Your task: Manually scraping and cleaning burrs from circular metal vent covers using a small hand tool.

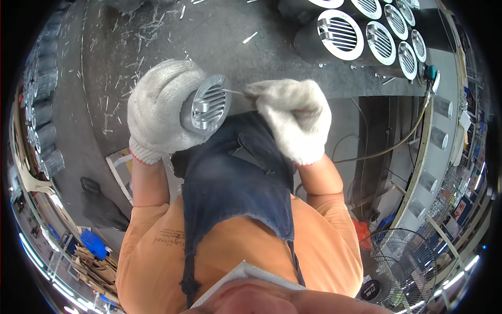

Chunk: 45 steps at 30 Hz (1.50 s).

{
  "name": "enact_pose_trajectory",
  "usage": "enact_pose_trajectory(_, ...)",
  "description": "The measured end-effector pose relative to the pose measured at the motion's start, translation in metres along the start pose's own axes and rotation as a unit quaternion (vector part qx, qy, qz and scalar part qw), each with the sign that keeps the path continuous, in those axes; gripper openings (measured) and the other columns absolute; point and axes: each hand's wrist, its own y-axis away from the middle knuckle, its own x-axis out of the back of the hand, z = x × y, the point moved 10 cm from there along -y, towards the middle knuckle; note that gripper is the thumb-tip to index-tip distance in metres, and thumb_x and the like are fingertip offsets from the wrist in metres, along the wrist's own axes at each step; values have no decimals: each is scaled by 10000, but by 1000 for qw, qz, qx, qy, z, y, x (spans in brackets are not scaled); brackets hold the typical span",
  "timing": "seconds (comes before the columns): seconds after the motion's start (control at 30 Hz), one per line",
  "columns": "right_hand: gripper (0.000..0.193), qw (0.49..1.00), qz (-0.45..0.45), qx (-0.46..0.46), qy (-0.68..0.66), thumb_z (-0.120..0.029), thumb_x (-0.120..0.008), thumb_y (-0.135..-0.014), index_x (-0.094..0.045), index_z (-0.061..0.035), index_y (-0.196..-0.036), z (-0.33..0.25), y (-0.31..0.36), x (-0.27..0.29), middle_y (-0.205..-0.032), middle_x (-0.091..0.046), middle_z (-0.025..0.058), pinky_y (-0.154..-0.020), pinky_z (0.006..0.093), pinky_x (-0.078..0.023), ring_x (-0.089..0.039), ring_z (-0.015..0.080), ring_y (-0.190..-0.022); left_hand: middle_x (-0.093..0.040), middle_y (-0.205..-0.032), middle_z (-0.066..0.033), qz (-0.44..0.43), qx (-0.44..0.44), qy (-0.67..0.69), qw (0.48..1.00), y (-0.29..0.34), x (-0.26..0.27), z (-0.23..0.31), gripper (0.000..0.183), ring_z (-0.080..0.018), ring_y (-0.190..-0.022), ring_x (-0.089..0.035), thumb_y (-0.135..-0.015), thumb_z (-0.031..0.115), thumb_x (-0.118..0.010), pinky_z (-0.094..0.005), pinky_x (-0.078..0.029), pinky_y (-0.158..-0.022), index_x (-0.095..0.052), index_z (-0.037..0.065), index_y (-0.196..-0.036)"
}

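Observation:
My left hand (164, 107), in a whitish knit glove, is wrapped round a metal cylinder. Its slotted round grille (215, 102), with a small bracket on the face, is turned toward my right hand. The rest of the cylinder is mostly hidden by the glove. My right hand (298, 118), gloved alike and slightly blurred, pinches a thin pale strip (234, 92) between thumb and fingers. The strip's other end reaches the grille's upper right side; I cannot tell whether it sits in a slot. Both hands are above my dark apron, at the bench's near edge.
Similar grille-ended cylinders (340, 35) are grouped on the dark bench (251, 57) at the far right. Pale slivers (250, 37) are scattered over it. More cylinders (45, 137) line the left side. A hose (389, 152) hangs at the right, above a fan (400, 267).

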Motion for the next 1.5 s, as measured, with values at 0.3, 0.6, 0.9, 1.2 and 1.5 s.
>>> enact_pose_trajectory(0.3,272,894,-113,271,338,22,-837,-778,-799,-68,-1031,-58,3,-40,-936,-799,103,-768,399,-651,-806,326,-866,-777,-1177,-85,18,-24,-15,999,-10,3,11,622,-322,-1086,-767,-637,277,-983,-471,-640,-994,-776,118,-1202)
enact_pose_trajectory(0.6,128,994,-14,-95,52,38,-790,-953,-689,-19,-1006,2,-17,13,-1040,-795,142,-844,347,-636,-786,208,-966,-780,-1196,-97,5,-35,-25,999,-12,-6,16,662,-329,-1123,-764,-581,275,-989,-474,-632,-1009,-781,105,-1187)
enact_pose_trajectory(0.9,133,982,-53,88,159,80,-781,-880,-716,-28,-921,-12,0,-4,-969,-796,142,-784,360,-648,-812,271,-886,-782,-1220,-100,-16,9,-32,999,-9,-7,8,691,-338,-1143,-759,-578,284,-996,-472,-626,-1011,-781,111,-1211)
enact_pose_trajectory(1.2,138,945,-95,211,231,27,-802,-837,-746,-52,-934,-35,-1,-22,-894,-789,130,-694,385,-640,-790,327,-782,-785,-1186,-89,-13,-4,-48,999,-13,-4,11,680,-319,-1113,-766,-589,233,-992,-464,-641,-983,-759,117,-1217)
enact_pose_trajectory(1.5,247,842,-193,181,470,41,-819,-758,-741,-90,-952,-40,6,-60,-912,-782,120,-763,373,-652,-793,311,-808,-775,-1198,-112,-25,-25,-37,999,-13,-12,18,614,-347,-1129,-761,-621,249,-987,-475,-629,-1003,-783,110,-1183)
